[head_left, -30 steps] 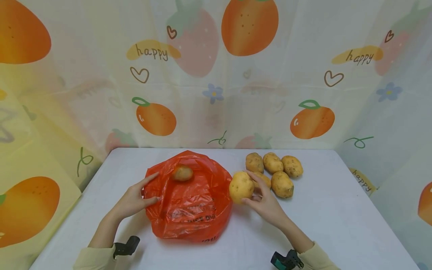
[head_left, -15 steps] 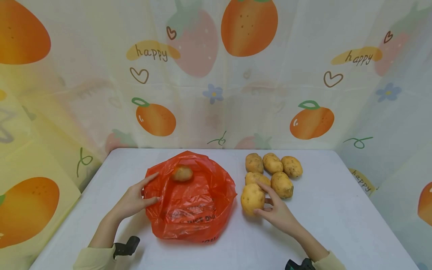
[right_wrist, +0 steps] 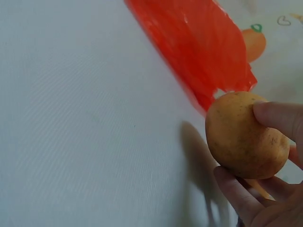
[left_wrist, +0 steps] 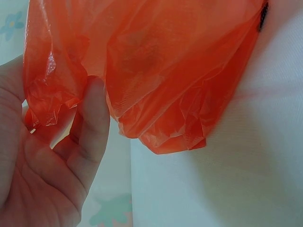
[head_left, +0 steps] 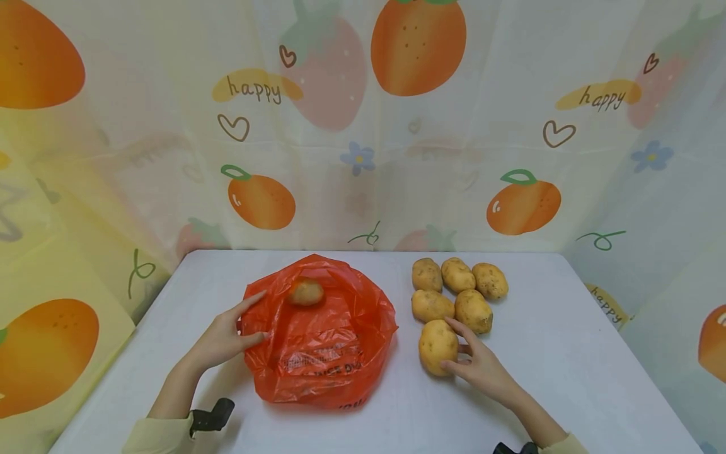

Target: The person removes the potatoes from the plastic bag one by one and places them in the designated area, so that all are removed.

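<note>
My left hand [head_left: 222, 339] holds the left edge of a red plastic bag [head_left: 320, 372], which gapes open on the table. In the left wrist view, the fingers [left_wrist: 92, 118] are at the crumpled rim. A brown potato [head_left: 306, 292] lies inside the bag, near its back. To the right of the bag, my right hand [head_left: 482, 369] grips a large yellow potato [head_left: 438, 347] between thumb and fingers. In the right wrist view this potato [right_wrist: 244, 135] is clearly seen in the fingertips, its shadow falling on the table. Whether it touches the table I cannot tell.
Several potatoes [head_left: 458, 275] lie grouped at the table's back right, just behind the held one. The white table [head_left: 567, 353] ends at a printed curtain [head_left: 454, 126] at the back. Dark cameras [head_left: 212, 416] are strapped to the wrists.
My right hand has carried the potato right and toward me, away from the bag's right rim and in front of the grouped potatoes. That rim has sprung slightly outward. My left hand has stayed put.
</note>
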Action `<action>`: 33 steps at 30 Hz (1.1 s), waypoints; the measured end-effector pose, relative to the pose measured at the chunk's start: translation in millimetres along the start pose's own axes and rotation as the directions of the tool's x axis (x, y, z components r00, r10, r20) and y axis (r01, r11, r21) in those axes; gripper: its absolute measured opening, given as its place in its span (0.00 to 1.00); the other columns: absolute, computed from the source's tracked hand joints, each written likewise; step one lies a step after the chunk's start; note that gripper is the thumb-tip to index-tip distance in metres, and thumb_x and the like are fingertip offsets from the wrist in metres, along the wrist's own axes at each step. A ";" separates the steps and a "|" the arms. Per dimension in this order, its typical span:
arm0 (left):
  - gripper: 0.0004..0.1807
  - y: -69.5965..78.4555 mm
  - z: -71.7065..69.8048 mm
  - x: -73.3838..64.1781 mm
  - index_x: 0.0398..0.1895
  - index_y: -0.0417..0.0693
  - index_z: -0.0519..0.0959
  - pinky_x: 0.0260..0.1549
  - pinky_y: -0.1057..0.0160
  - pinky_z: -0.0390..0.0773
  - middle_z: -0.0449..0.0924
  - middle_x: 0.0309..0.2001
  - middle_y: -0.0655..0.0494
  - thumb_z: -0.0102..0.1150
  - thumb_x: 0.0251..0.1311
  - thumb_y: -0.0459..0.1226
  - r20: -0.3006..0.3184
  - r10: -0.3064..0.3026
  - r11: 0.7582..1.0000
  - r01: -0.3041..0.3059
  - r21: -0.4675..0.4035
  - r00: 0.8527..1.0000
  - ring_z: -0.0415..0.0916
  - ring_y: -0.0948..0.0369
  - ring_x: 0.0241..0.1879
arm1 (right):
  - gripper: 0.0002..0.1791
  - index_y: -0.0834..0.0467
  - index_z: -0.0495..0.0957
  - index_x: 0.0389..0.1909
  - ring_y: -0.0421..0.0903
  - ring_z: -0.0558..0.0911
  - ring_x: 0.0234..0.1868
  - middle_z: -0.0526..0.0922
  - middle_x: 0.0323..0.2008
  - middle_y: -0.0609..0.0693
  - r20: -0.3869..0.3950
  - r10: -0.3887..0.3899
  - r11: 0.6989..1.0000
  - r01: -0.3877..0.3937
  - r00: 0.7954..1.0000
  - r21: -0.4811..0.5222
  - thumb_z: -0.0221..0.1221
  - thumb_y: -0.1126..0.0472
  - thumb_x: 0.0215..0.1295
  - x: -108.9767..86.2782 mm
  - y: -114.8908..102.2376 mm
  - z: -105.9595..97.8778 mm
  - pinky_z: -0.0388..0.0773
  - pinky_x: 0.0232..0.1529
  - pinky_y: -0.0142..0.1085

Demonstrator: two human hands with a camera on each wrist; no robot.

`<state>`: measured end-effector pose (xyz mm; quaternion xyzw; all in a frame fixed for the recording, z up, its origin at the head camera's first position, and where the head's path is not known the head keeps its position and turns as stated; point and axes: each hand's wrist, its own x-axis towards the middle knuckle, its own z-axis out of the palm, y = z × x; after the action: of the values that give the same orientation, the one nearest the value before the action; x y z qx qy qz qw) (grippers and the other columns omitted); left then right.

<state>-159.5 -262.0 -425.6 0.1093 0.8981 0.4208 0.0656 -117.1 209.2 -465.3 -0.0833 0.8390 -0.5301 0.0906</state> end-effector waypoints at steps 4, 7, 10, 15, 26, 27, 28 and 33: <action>0.42 -0.1 -0.1 -0.6 0.69 0.60 0.56 0.33 0.63 0.81 0.67 0.58 0.42 0.65 0.52 0.43 0.003 -0.002 1.000 0.002 -0.002 1.000 0.74 0.51 0.45 | 0.43 0.43 0.54 0.68 0.61 0.70 0.57 0.54 0.67 0.60 0.015 0.006 1.000 -0.006 1.000 -0.011 0.66 0.54 0.53 -1.3 2.5 -2.6 0.76 0.44 0.31; 0.41 0.2 -0.1 -0.8 0.69 0.60 0.56 0.33 0.63 0.81 0.67 0.58 0.42 0.65 0.52 0.43 0.002 -0.001 1.000 0.001 0.001 1.000 0.73 0.51 0.45 | 0.43 0.44 0.53 0.68 0.61 0.70 0.57 0.55 0.67 0.61 0.016 0.008 1.000 -0.007 1.000 -0.027 0.65 0.54 0.53 -1.6 5.4 -3.7 0.76 0.44 0.31; 0.41 0.3 0.0 -0.9 0.69 0.60 0.57 0.33 0.63 0.81 0.67 0.58 0.43 0.65 0.52 0.43 -0.001 -0.002 1.000 0.002 0.001 1.000 0.73 0.51 0.46 | 0.43 0.45 0.54 0.68 0.61 0.70 0.57 0.55 0.67 0.61 0.019 0.012 0.999 -0.011 1.000 -0.042 0.65 0.55 0.53 -1.9 7.5 -4.4 0.76 0.43 0.30; 0.41 0.3 -0.2 -1.1 0.69 0.60 0.57 0.33 0.63 0.81 0.67 0.58 0.43 0.65 0.51 0.43 -0.002 -0.004 1.000 0.004 -0.002 1.000 0.73 0.50 0.46 | 0.43 0.45 0.54 0.68 0.60 0.71 0.57 0.57 0.67 0.61 0.012 0.026 0.998 -0.025 1.000 -0.060 0.66 0.55 0.53 -2.5 7.9 -5.7 0.76 0.41 0.29; 0.41 0.8 -0.8 -0.2 0.69 0.60 0.56 0.33 0.63 0.81 0.67 0.58 0.43 0.65 0.52 0.42 0.003 -0.003 1.000 0.003 0.002 1.000 0.73 0.51 0.45 | 0.42 0.48 0.54 0.68 0.62 0.69 0.59 0.58 0.66 0.64 0.008 0.009 0.996 -0.008 1.000 -0.093 0.65 0.56 0.54 -2.1 9.3 -7.8 0.77 0.43 0.32; 0.41 0.8 -0.9 0.0 0.69 0.60 0.56 0.33 0.63 0.81 0.67 0.58 0.43 0.65 0.52 0.43 0.003 -0.003 1.000 0.003 0.002 1.000 0.73 0.51 0.46 | 0.42 0.48 0.54 0.68 0.62 0.69 0.59 0.58 0.66 0.64 0.010 0.005 0.996 -0.004 1.000 -0.093 0.64 0.56 0.55 -2.0 9.1 -7.9 0.77 0.43 0.32; 0.41 0.7 -1.0 0.2 0.69 0.61 0.56 0.33 0.63 0.81 0.67 0.58 0.43 0.65 0.52 0.43 0.004 -0.005 1.000 0.004 0.003 1.000 0.73 0.51 0.46 | 0.42 0.48 0.54 0.68 0.62 0.69 0.58 0.58 0.65 0.65 0.010 0.000 0.996 0.000 1.000 -0.087 0.64 0.57 0.55 -1.9 8.7 -8.0 0.77 0.43 0.32; 0.42 0.2 -0.9 0.9 0.69 0.61 0.56 0.33 0.63 0.81 0.68 0.58 0.43 0.65 0.52 0.43 0.008 -0.004 1.000 0.004 0.005 1.000 0.73 0.51 0.45 | 0.42 0.50 0.54 0.68 0.63 0.69 0.58 0.57 0.66 0.65 -0.006 -0.003 0.997 0.002 1.000 -0.072 0.65 0.59 0.55 -1.1 7.6 -7.9 0.78 0.42 0.31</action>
<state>-160.6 -262.4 -424.8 0.1093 0.8991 0.4182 0.0698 -118.3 219.6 -468.7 -0.0858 0.8577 -0.4999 0.0841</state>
